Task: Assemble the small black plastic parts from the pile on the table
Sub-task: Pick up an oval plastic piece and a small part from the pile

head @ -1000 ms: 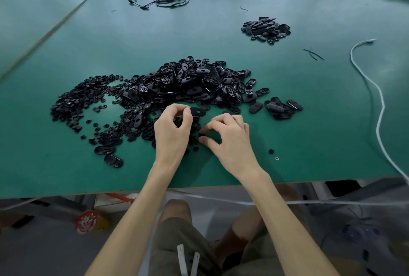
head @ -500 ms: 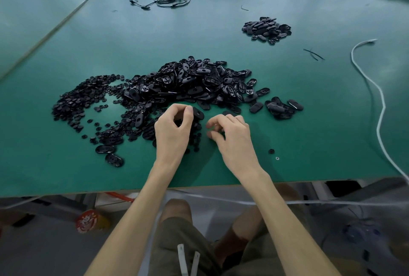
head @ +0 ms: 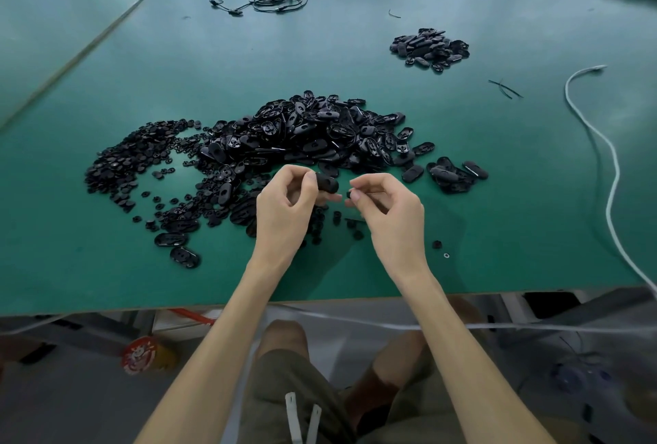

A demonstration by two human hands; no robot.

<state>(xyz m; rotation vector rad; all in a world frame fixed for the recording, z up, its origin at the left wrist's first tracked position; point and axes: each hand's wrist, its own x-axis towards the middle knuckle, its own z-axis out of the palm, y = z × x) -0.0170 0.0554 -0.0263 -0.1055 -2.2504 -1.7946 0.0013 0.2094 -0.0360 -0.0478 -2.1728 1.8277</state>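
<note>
Green table (head: 89,276). Pile of black plastic parts (head: 305,137): mid-table, thinning toward the left edge.
Left hand (head: 284,201): fingers curled, gripping an oval black shell (head: 327,183) above the near edge.
Right hand (head: 391,209): thumb and forefinger pinching a small black piece (head: 350,193) just beside the shell.
Smaller heap (head: 430,48): toward the far right corner.
White cord (head: 604,144): along the right edge.
</note>
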